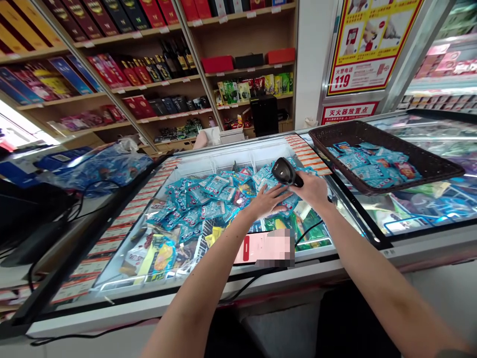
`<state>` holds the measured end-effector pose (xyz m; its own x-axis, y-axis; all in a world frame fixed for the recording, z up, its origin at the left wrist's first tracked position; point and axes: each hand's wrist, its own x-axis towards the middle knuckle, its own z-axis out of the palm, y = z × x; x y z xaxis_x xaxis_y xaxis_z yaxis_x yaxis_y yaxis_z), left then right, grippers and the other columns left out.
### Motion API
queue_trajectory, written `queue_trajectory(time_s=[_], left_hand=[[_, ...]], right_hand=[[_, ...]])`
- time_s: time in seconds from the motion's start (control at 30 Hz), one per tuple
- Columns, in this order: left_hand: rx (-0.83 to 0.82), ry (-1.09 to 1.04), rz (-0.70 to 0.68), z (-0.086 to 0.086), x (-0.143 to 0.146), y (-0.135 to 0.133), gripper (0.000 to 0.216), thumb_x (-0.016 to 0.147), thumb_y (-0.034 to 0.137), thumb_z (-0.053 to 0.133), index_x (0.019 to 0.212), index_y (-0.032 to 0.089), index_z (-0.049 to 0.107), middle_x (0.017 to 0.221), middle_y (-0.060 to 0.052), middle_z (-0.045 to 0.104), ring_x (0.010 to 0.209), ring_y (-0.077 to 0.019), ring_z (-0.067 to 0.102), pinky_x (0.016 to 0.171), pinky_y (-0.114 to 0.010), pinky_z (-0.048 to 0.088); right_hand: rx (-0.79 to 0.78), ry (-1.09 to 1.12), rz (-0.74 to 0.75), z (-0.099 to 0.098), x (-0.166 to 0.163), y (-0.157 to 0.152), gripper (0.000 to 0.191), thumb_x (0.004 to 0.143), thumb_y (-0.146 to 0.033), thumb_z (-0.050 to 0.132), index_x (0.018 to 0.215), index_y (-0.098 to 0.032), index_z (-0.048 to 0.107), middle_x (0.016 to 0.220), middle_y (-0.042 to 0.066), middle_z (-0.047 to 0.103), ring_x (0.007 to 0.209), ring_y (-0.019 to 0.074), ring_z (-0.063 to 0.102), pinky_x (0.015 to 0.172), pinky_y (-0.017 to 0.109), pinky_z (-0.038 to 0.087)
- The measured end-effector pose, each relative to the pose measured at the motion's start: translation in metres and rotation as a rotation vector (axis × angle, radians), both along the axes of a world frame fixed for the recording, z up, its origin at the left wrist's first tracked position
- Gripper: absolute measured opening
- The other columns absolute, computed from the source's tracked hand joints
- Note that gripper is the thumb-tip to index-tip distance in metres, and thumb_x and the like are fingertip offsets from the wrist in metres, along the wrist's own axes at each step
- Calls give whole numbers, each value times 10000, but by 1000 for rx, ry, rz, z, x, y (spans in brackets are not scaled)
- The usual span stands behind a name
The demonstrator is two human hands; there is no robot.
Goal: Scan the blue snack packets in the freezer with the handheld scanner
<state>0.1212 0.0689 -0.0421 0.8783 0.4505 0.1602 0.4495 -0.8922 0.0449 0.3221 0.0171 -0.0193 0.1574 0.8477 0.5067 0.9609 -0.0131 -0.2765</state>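
My right hand (315,191) is closed around the handle of a black barcode scanner (286,172), its head tilted down over a heap of blue packets (201,199) lying on the glass lid of a chest freezer (335,271). My left hand (266,201) lies open and flat, fingers spread, on the packets just beside the scanner. A dark basket (372,130) with more blue packets sits on the lid to my right.
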Motion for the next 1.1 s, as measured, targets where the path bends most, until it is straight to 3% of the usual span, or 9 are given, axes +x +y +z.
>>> queue_trajectory(time_s=[0.13,0.27,0.43,0.57,0.7,0.83,0.9,1.0,1.1], left_hand=[[-7,-90,-19,-3,-5,13,553,956,450,479,1492,355,385,1565,-98,411,1456,-283,369,1202,-610,189],[-41,-237,-17,-10,-12,27,475,988,319,421,1460,270,452,1525,-133,451,1404,-272,442,1151,-487,361],[-66,-374,50,-14,-27,40,432,985,259,398,1405,249,501,1504,-124,473,1403,-247,444,1200,-533,290],[-84,-514,232,-12,-46,45,411,989,330,396,1348,201,547,1420,-144,532,1321,-240,517,1117,-438,425],[-56,-584,506,-11,-59,49,400,965,356,447,1290,164,580,1318,-156,581,1249,-274,549,1073,-457,448],[-83,-621,595,-6,-57,55,363,951,349,472,1226,163,619,1214,-148,622,1193,-277,567,1040,-464,455],[-113,-645,591,-3,-52,56,331,950,370,479,1162,182,650,1159,-129,636,1154,-262,579,1018,-448,464],[-151,-601,466,1,-42,49,346,929,478,520,1079,210,678,1096,-99,650,1099,-244,589,996,-419,465],[-100,-497,347,1,-29,37,475,858,610,577,1132,234,673,1130,-93,639,1122,-264,567,1022,-439,431]], right_hand=[[-14,-44,50,5,-6,-1,339,854,-451,588,1120,-263,681,963,57,755,880,256,683,664,316,394],[-15,-81,55,14,-15,2,334,867,-472,574,1101,-261,684,929,59,754,854,254,684,642,312,388],[-32,-122,27,24,-27,15,329,858,-489,584,1075,-264,686,874,55,751,803,254,686,618,309,372],[-36,-114,-9,24,-32,24,342,854,-490,588,1083,-256,685,841,62,745,769,252,678,608,306,363],[-20,-89,-37,15,-33,27,371,852,-506,594,1115,-260,681,872,64,746,791,261,675,618,312,365],[-41,-94,-27,7,-29,27,377,850,-498,602,1134,-262,675,924,71,748,814,264,671,631,314,370],[-47,-93,-37,5,-25,28,358,854,-479,597,1128,-263,676,934,76,747,821,265,670,635,316,371],[-54,-81,-57,5,-20,30,337,849,-464,605,1102,-256,684,906,83,745,818,267,671,635,317,369],[-40,-73,-53,4,-18,30,334,847,-468,609,1096,-259,684,900,78,747,810,264,674,631,317,366]])
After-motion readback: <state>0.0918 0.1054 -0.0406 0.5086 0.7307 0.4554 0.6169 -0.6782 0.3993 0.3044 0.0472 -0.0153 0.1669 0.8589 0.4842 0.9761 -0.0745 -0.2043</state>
